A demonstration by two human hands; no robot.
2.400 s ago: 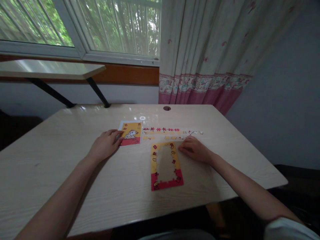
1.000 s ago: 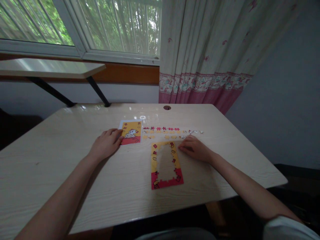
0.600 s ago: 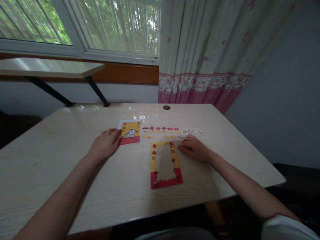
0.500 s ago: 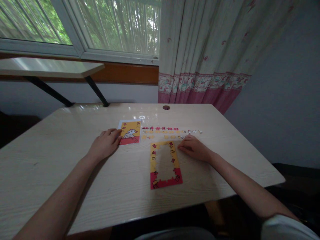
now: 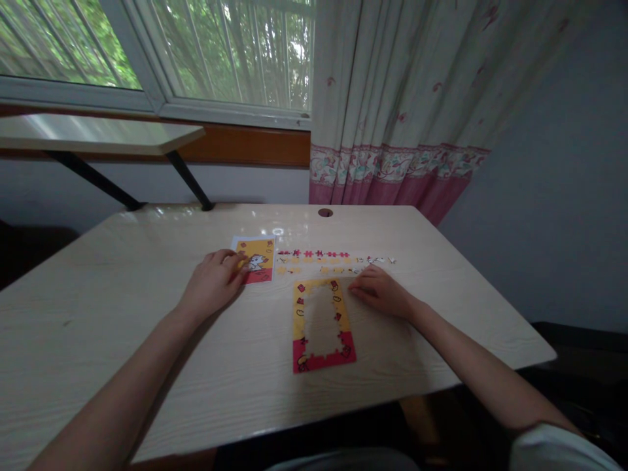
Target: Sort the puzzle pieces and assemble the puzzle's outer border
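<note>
My left hand (image 5: 216,278) lies over the left side of a picture card (image 5: 259,252), its fingers stretched out across the drawing. The card is yellow and red with a white animal on it, partly covered by the fingertips. Beside the upper right corner of a yellow-and-red puzzle frame (image 5: 325,360), my right hand (image 5: 380,290) rests on the table with its fingers curled together. Whatever is between those fingers, if anything, is hidden. The frame's middle shows bare table. Beyond it, loose puzzle pieces (image 5: 308,254) lie in rows, red at the back, yellow and white nearer.
The pale wooden desk (image 5: 147,386) has a round cable hole (image 5: 325,212) near its back edge. A raised shelf (image 5: 98,134) on black legs stands at the back left. Behind the desk are a window and a patterned curtain (image 5: 392,118).
My left hand has slid a little to the right, farther over the card, covering more of its drawing. My right hand stays in place beside the frame.
</note>
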